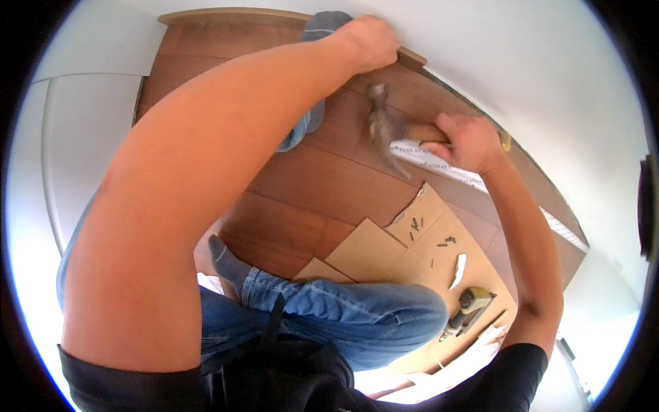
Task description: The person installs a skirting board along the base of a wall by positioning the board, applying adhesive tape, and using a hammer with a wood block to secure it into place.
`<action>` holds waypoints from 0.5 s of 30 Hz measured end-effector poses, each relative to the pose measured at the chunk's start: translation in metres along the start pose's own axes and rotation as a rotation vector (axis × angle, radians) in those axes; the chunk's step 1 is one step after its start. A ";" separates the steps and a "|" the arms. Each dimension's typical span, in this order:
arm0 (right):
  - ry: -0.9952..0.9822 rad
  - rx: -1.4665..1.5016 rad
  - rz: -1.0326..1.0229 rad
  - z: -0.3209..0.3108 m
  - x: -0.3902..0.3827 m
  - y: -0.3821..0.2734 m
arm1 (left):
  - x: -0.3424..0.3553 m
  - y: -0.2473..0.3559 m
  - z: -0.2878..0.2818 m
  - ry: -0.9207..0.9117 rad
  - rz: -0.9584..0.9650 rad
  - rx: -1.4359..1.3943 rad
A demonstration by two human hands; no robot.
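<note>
Currently, the right hand (470, 142) has its fingers wrapped around the handle of a hammer (379, 125); the head is blurred and hangs above the brown plank floor (292, 177), claw toward the person. Left arm crosses the upper part of the view, elbow bent. Left hand (373, 42) sits curled at the brown skirting strip (233, 15) along the foot of the white wall (528, 75); fingers folded, tips hidden, so cannot tell whether anything is pinched in them. A short length of the strip shows just past that hand, on the hammer's side. Near the left wrist, a grey sock (328, 22) on one foot, close to the strip.

Below the hammer, a white printed strip (439, 163) lies along the planks, passing behind the right hand. Nearer the person, flat cardboard (439, 257), with small dark pieces (415, 225) scattered over it, a white scrap (458, 270), and an olive-and-black tool (472, 305) beside the bent knee in blue jeans (405, 309).
</note>
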State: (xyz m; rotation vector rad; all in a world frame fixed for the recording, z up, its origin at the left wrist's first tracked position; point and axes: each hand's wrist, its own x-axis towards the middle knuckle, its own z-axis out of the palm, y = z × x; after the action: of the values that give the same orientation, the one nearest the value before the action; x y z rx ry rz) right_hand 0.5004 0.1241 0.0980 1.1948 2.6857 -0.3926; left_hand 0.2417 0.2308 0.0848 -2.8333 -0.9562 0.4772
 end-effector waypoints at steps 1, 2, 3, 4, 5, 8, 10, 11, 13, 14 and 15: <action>-0.064 -0.007 -0.014 -0.004 0.002 -0.007 | -0.003 -0.001 0.001 -0.005 0.007 0.038; -0.064 -0.008 -0.011 -0.005 0.003 -0.008 | -0.005 -0.002 0.001 -0.010 0.015 0.077; -0.038 -0.001 0.046 -0.005 0.005 -0.007 | -0.004 -0.002 0.000 -0.008 0.018 0.077; -0.017 0.004 0.101 -0.005 0.006 -0.004 | -0.002 -0.001 -0.002 -0.016 0.008 0.055; -0.030 0.008 0.235 -0.003 0.008 0.001 | -0.001 -0.001 -0.003 -0.026 -0.002 0.033; -0.002 0.015 0.173 -0.003 0.007 -0.002 | 0.000 0.000 -0.005 -0.026 0.002 0.037; -0.046 -0.020 0.092 -0.006 0.006 -0.008 | -0.001 0.001 -0.004 -0.048 -0.012 0.052; 0.000 -0.033 -0.005 -0.004 0.006 -0.009 | 0.000 0.001 -0.003 -0.067 -0.025 0.068; 0.003 -0.010 -0.035 -0.001 0.007 -0.003 | 0.001 -0.001 -0.002 -0.056 -0.037 0.060; -0.002 -0.011 -0.034 0.001 0.008 0.001 | 0.001 0.000 0.000 -0.049 -0.050 0.051; 0.010 -0.008 0.133 0.003 0.009 0.003 | 0.002 0.002 0.000 -0.047 -0.049 0.045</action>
State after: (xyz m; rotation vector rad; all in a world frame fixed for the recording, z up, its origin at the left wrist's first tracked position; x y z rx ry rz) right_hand 0.4973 0.1314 0.0927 1.3669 2.5949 -0.3568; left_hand 0.2437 0.2304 0.0836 -2.7631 -1.0074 0.5552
